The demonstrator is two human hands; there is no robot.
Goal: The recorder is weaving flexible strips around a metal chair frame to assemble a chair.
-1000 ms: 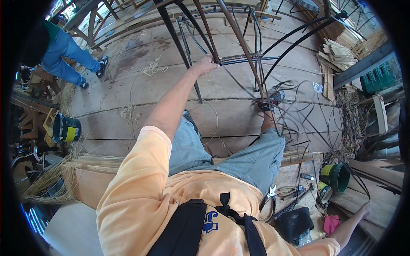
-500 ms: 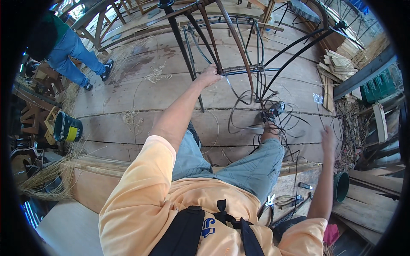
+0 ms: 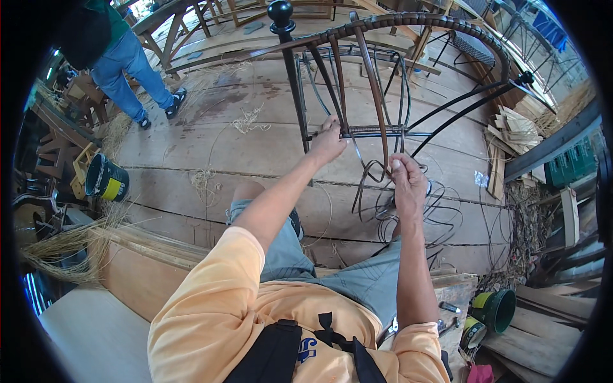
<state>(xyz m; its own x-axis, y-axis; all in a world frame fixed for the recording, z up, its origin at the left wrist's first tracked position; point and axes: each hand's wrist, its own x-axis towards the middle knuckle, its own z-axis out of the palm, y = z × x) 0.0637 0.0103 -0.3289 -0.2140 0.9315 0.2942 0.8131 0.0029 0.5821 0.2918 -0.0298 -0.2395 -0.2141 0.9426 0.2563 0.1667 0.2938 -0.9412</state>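
Note:
A dark furniture frame [image 3: 295, 96] of thin metal bars stands before me, its curved top rail wrapped in brown strip. My left hand [image 3: 329, 142] is closed round the left end of the low crossbar [image 3: 377, 129], part of which is wound with brown strip. Just right of it, my right hand [image 3: 408, 182] pinches a flat brown weaving strip [image 3: 365, 171] between thumb and fingers. That strip loops below the crossbar, and more loose coils [image 3: 447, 207] trail down to the floor by my right foot. My left fingertips are partly hidden.
Left, a person in blue jeans [image 3: 124, 80] stands near a dark bucket [image 3: 105, 179]. Dry fibre bundles [image 3: 70, 252] lie at lower left. At right are a green bucket [image 3: 498, 311], wood planks [image 3: 543, 325], a green crate [image 3: 570, 165] and wood pieces [image 3: 511, 137].
My right hand has come in from the far right to beside the crossbar, now pinching the strip. My left hand stays at the crossbar. The view has shifted, showing more of the top rail.

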